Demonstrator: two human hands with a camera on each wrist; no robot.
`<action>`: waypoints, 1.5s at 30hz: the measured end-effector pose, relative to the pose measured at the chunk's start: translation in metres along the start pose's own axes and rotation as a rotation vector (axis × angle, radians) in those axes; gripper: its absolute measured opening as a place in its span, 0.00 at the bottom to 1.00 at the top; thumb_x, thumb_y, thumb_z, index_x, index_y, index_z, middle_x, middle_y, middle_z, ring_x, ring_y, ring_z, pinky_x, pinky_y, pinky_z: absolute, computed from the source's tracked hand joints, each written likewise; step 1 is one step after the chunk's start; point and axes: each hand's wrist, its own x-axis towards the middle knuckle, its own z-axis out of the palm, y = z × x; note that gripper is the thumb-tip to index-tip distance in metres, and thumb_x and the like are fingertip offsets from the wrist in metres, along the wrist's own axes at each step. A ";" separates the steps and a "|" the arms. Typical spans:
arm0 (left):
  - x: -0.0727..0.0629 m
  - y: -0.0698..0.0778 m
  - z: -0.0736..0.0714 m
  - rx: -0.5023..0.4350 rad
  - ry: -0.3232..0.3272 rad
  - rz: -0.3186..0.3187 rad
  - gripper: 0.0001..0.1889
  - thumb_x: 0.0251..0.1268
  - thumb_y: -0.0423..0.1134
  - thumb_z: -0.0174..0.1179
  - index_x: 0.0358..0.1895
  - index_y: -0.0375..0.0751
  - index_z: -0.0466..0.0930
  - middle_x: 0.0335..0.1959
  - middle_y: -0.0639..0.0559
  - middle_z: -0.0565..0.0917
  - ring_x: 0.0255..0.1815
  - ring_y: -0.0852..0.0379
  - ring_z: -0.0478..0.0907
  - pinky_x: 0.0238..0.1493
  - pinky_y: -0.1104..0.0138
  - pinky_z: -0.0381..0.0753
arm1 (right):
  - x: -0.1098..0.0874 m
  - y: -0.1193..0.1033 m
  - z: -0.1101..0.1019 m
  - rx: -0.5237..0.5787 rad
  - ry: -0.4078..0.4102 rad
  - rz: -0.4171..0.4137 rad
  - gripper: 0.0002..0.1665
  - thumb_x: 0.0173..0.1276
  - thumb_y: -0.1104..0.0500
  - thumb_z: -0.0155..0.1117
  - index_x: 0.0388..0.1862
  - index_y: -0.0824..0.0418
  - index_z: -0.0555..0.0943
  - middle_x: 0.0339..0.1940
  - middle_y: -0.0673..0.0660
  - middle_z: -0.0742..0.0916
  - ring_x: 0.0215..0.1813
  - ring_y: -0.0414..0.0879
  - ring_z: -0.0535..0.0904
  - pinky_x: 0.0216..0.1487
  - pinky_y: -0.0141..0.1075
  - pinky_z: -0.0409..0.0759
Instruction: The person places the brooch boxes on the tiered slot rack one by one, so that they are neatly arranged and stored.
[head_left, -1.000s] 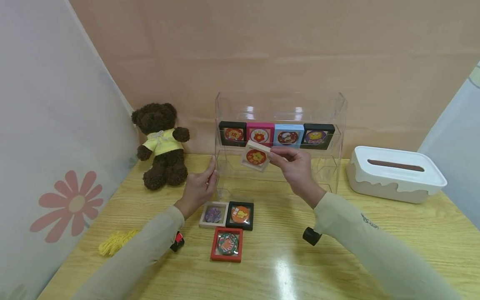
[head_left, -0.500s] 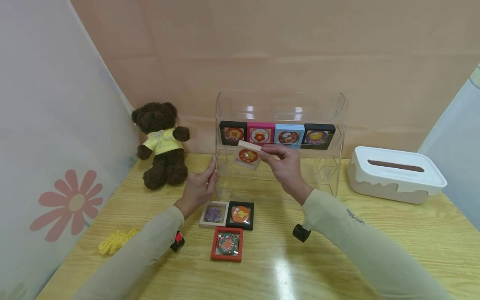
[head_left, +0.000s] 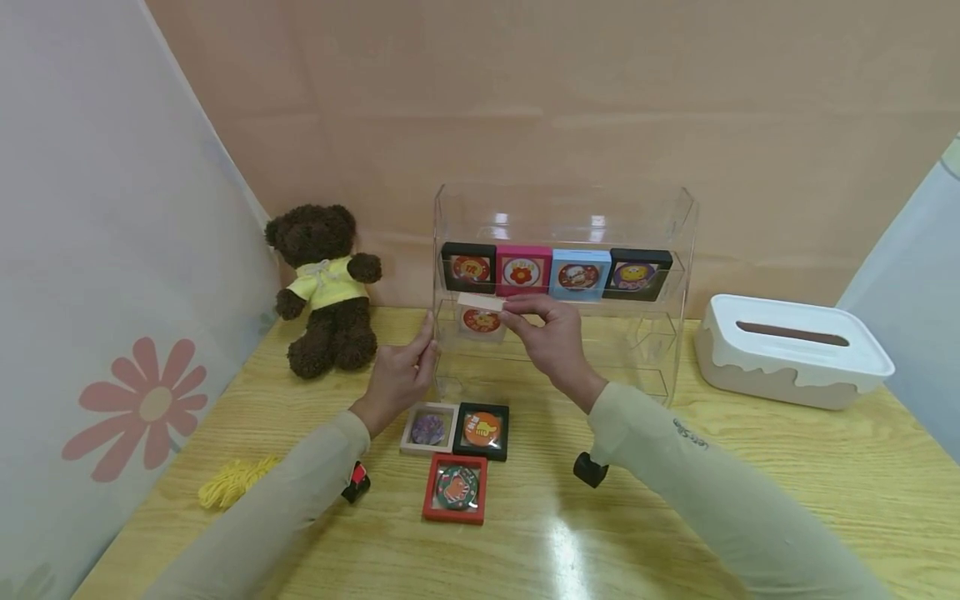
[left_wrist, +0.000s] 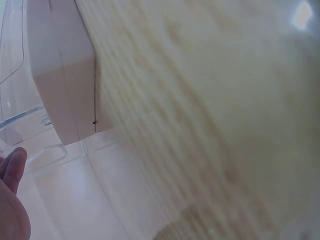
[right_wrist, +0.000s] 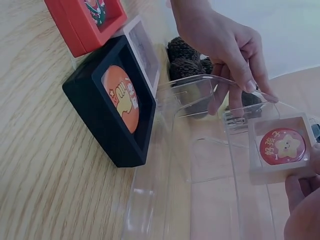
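Head view: the right hand [head_left: 553,337] is nearly closed, pinching the cream frame [head_left: 482,320] at its right edge. Compared with half a second earlier, the cream frame has shifted left and tipped closer to upright, its top edge now facing the camera; it is at the left end of the rack [head_left: 551,223], just below the row of four frames [head_left: 579,275]. This is judged to bring the carry near its end, with release not yet made. The left hand [head_left: 397,377] is unmoved at the rack's left side. The pale frame [head_left: 430,428], black frame [head_left: 482,430] and red frame [head_left: 455,492] lie undisturbed on the table [head_left: 540,475]. Left wrist view: only fingertips show beside clear plastic; their hold cannot be told. Right wrist view: the left hand grips the rack's side edge between thumb and fingers; whether the cream frame is seated cannot be determined.
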 end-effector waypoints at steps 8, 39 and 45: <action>0.000 0.000 0.001 0.009 0.008 0.012 0.25 0.56 0.24 0.57 0.60 0.25 0.72 0.10 0.53 0.73 0.05 0.70 0.51 0.07 0.71 0.57 | 0.005 0.032 0.007 -0.019 -0.018 -0.041 0.08 0.60 0.64 0.69 0.37 0.68 0.87 0.39 0.59 0.87 0.42 0.49 0.82 0.41 0.33 0.77; 0.000 0.001 -0.001 -0.020 -0.013 -0.032 0.24 0.58 0.24 0.57 0.60 0.24 0.71 0.10 0.54 0.73 0.06 0.73 0.50 0.08 0.71 0.60 | 0.002 0.032 0.018 -0.135 -0.075 -0.089 0.09 0.64 0.65 0.65 0.41 0.67 0.86 0.43 0.58 0.86 0.48 0.47 0.80 0.41 0.37 0.80; 0.001 0.002 -0.002 -0.017 -0.020 -0.031 0.24 0.58 0.23 0.57 0.60 0.24 0.71 0.09 0.55 0.71 0.06 0.72 0.49 0.08 0.72 0.58 | -0.001 0.034 0.015 -0.077 -0.075 -0.072 0.11 0.64 0.64 0.65 0.44 0.66 0.85 0.45 0.57 0.85 0.47 0.47 0.81 0.42 0.36 0.79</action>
